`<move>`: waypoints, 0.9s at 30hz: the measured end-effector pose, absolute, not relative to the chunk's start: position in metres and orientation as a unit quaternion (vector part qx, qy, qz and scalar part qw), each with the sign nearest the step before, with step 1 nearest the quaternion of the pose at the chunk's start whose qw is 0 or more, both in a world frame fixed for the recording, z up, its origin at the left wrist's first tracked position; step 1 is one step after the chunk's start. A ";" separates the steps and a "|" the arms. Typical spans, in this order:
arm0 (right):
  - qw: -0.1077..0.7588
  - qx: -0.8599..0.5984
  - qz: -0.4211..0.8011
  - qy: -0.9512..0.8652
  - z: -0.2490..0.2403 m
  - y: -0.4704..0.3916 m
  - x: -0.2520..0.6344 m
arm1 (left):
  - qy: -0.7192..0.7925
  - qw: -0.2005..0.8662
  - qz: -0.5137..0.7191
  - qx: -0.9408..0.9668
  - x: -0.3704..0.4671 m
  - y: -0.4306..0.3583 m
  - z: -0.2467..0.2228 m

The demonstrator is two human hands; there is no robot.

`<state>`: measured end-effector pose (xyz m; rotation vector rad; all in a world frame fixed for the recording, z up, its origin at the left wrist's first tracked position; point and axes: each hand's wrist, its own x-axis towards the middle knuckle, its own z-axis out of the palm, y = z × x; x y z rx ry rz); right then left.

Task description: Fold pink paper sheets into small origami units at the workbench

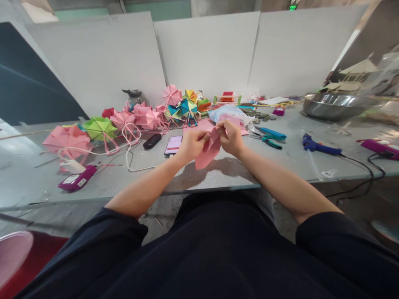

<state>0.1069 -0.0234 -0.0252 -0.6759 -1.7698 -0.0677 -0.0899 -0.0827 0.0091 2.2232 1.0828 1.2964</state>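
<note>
A folded sheet of pink paper hangs between my two hands, above the near middle of the table. My left hand pinches its upper left side. The fingers of my right hand are closed on its upper right edge, close to the left fingertips. More pink paper lies flat on the table just behind my hands. A clear plastic bag rests beyond my right hand. Left of my left hand lies a phone with its screen lit.
Pink paper pinwheel-like models and a green one stand at left, near a purple power strip and white cable. At right are pliers, a blue glue gun with a cord, and a metal bowl. White panels stand behind.
</note>
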 end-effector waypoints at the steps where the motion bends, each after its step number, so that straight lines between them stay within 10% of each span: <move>1: 0.586 -0.288 -0.034 -0.757 -0.025 -0.023 0.107 | 0.379 0.173 0.460 0.784 -0.089 -0.083 0.009; 20: 0.580 -0.284 -0.093 -0.758 -0.026 -0.021 0.110 | 0.367 0.136 0.448 0.804 -0.086 -0.086 0.002; 27: 0.628 -0.223 0.104 -0.738 -0.020 -0.025 0.107 | 0.339 0.101 0.494 0.794 -0.088 -0.083 0.003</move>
